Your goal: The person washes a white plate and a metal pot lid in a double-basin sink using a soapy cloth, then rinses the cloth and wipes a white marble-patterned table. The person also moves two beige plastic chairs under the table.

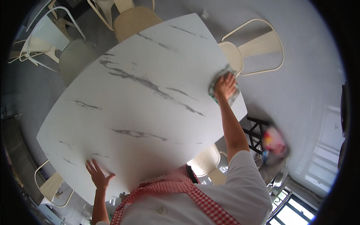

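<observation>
A white marble-patterned table (135,104) with dark grey veins spreads out before me. My right hand (225,85) lies flat on a grey-green cloth (214,89) at the table's right edge, fingers spread and pressing it to the top. The cloth looks crumpled and slightly blurred, and part of it is hidden under the palm. Near the front left edge my left hand (98,175) rests on the bare tabletop with its fingers apart and nothing in it. I wear a red-and-white checked apron (166,185) against the near edge.
Cream metal chairs stand around the table: one on the right (261,46), one at the back (135,21), one at near left (52,188) and one beside my right side (205,160). A black stand (254,135) and a blurred red-and-white bag (273,140) are by the right wall.
</observation>
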Demonstrator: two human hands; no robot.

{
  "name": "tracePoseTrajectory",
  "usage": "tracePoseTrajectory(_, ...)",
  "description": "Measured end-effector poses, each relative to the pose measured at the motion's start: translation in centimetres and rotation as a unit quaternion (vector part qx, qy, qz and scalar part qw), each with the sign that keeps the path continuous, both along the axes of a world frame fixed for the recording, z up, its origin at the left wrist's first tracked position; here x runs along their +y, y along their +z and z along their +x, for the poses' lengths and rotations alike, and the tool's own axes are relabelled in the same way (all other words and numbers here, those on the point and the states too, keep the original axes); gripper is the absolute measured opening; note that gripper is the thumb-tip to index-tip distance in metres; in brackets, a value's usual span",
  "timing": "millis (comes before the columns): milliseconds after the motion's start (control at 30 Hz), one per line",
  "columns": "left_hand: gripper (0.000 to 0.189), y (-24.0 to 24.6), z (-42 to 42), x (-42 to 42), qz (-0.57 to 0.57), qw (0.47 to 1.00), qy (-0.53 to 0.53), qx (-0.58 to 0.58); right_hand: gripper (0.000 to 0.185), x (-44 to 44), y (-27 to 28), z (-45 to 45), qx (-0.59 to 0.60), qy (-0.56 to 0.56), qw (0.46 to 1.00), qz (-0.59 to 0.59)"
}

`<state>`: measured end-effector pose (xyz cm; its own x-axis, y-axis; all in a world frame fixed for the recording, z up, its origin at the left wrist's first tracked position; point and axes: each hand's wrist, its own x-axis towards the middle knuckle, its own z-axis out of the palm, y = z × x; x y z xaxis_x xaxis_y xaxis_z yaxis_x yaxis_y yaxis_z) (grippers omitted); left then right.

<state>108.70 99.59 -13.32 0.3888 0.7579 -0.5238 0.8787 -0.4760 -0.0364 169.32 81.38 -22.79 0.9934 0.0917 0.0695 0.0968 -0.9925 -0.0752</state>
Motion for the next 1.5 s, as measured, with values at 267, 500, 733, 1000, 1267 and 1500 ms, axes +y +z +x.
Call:
tracePoseTrajectory(267, 0.136, 0.5, 1.1, 0.1, -0.012, 0.999, 0.034, 0.000, 0.058, 19.0, 0.6, 9.4, -0.035, 0.256, 0.966, 0.012)
tracePoseTrajectory(500, 0.135, 0.1, 0.6, 0.0, 0.008, 1.000, 0.010, -0.006, 0.057, 27.2, 1.2, 2.8, -0.005, 0.409, 0.912, -0.042)
tracePoseTrajectory(733, 0.137, 0.5, 1.0, 0.0, 0.000, 0.999, 0.032, 0.032, 0.056, 28.8, 2.0, -19.6, -0.004, 0.641, 0.765, 0.062)
tracePoseTrajectory(1000, 0.137, 1.0, 1.5, 0.2, -0.016, 0.996, 0.041, 0.074, 0.054, 18.9, 5.0, -32.9, 0.140, 0.781, 0.600, 0.100)
tracePoseTrajectory(1267, 0.134, 0.5, 1.2, -0.2, -0.013, 0.999, 0.032, 0.030, 0.058, 15.3, 2.7, -7.4, -0.019, 0.309, 0.950, -0.043)
tracePoseTrajectory(1500, 0.126, 0.5, 1.9, -0.3, -0.056, 0.998, 0.031, 0.009, 0.057, 29.1, 1.4, -16.8, -0.061, 0.402, 0.913, -0.026)
